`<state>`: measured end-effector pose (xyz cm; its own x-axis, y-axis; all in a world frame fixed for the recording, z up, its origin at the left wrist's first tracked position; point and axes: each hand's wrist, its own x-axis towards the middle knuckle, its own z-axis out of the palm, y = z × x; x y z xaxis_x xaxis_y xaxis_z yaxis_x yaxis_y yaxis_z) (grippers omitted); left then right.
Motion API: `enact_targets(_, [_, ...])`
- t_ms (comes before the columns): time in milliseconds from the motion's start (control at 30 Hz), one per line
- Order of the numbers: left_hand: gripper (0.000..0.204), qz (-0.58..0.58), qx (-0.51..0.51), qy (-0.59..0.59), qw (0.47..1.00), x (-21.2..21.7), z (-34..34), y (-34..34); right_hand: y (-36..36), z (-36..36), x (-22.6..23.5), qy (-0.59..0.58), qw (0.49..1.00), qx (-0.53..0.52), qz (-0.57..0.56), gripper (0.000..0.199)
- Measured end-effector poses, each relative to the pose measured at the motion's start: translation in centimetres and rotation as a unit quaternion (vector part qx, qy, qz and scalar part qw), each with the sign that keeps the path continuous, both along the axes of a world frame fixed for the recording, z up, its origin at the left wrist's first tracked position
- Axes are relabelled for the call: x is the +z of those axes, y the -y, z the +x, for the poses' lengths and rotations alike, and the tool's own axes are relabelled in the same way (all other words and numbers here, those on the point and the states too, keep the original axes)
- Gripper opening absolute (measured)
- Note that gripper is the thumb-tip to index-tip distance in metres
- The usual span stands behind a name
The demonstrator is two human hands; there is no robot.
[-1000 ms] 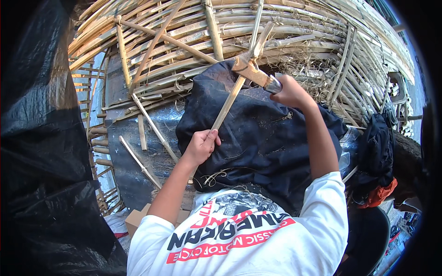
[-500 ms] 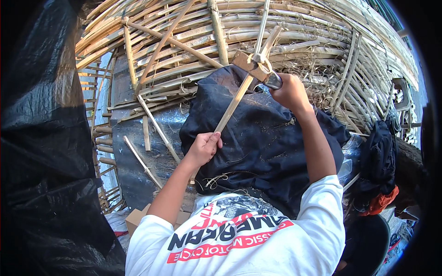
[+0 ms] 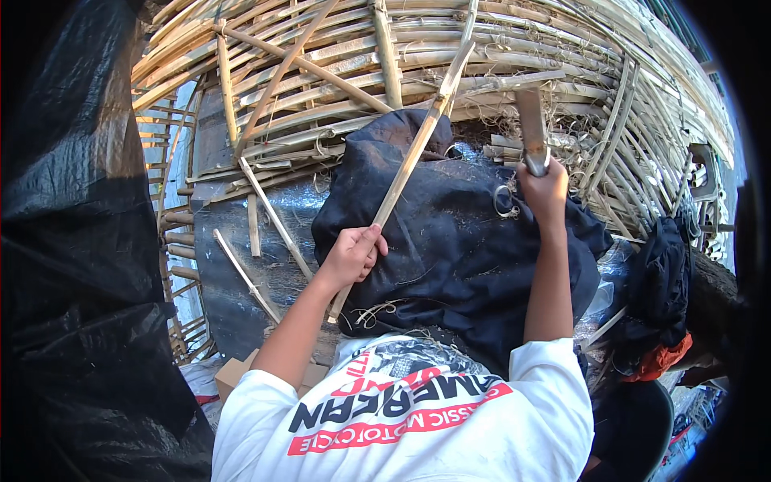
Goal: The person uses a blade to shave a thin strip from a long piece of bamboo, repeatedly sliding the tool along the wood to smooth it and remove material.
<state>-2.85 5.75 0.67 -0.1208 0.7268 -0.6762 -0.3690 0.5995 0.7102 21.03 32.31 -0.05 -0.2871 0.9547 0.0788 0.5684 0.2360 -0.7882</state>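
Note:
My left hand (image 3: 352, 257) is closed around the lower part of a long bamboo strip (image 3: 408, 167). The strip slants up and away to the right, its far end over the stacked bamboo. In my right hand (image 3: 546, 193) is a broad-bladed knife (image 3: 531, 120), its blade pointing away and apart from the strip. The fingers hide most of its handle. A dark cloth (image 3: 458, 257) covers the area under both hands. A thin curled shaving (image 3: 504, 201) shows beside my right hand, over the cloth.
A big stack of bamboo slats (image 3: 321, 60) spans the far side. Loose strips (image 3: 277, 217) lie on a dark sheet at the left. A black tarp (image 3: 76, 241) hangs at far left. Dark clothing (image 3: 658, 273) and an orange cloth (image 3: 662, 359) are at the right.
My right hand has moved right and toward me, taking the knife off the bamboo strip. A curled shaving now shows beside that hand. My left hand stays nearly in place on the strip.

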Motion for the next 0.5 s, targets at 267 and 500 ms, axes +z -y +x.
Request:
enact_targets(267, [0.039, 0.069, 0.011, 0.116, 0.991, 4.1, 0.9, -1.9, 9.5, 5.2, 3.0, -0.072, 0.99, 0.05, -0.112, 0.02])
enact_targets(500, [0.029, 0.203, -0.031, 0.144, 0.968, 7.3, 3.6, -5.5, 13.0, 5.5, 4.5, -0.132, 0.974, 0.085, -0.165, 0.025])
